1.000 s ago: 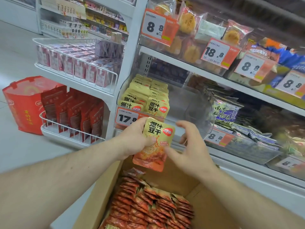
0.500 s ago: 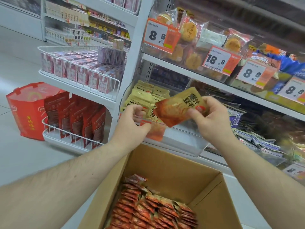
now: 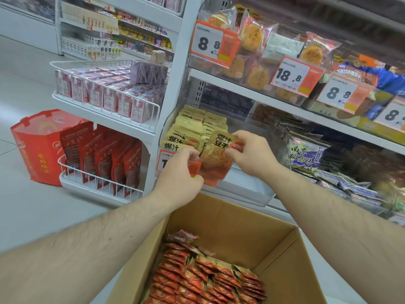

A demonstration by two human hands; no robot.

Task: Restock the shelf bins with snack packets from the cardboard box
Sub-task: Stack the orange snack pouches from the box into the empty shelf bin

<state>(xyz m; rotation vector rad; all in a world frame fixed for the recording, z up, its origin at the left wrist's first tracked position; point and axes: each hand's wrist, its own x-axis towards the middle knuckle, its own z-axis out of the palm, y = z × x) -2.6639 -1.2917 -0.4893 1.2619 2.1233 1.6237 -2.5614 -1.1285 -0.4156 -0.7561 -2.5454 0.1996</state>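
Observation:
A yellow-and-orange snack packet (image 3: 215, 156) stands upright at the front of the clear shelf bin (image 3: 247, 189), right beside the rows of matching yellow packets (image 3: 192, 126) inside it. My right hand (image 3: 252, 155) pinches the packet's upper right corner. My left hand (image 3: 178, 172) has its fingers curled at the packet's lower left edge, over the bin's price tag. Below both arms the open cardboard box (image 3: 230, 224) holds several rows of orange-red packets (image 3: 203, 279).
To the left, a white wire rack (image 3: 105, 183) carries dark red pouches, with pink boxes in the basket above. A red bag (image 3: 37, 145) sits on the floor. Blue-white packets (image 3: 306, 154) fill the bin to the right; pastries and price tags (image 3: 213, 48) line the upper shelf.
The packet passed from my left hand to my right, rose toward the bin tilted sideways, and now stands upright at the bin front. My left hand has come back onto it.

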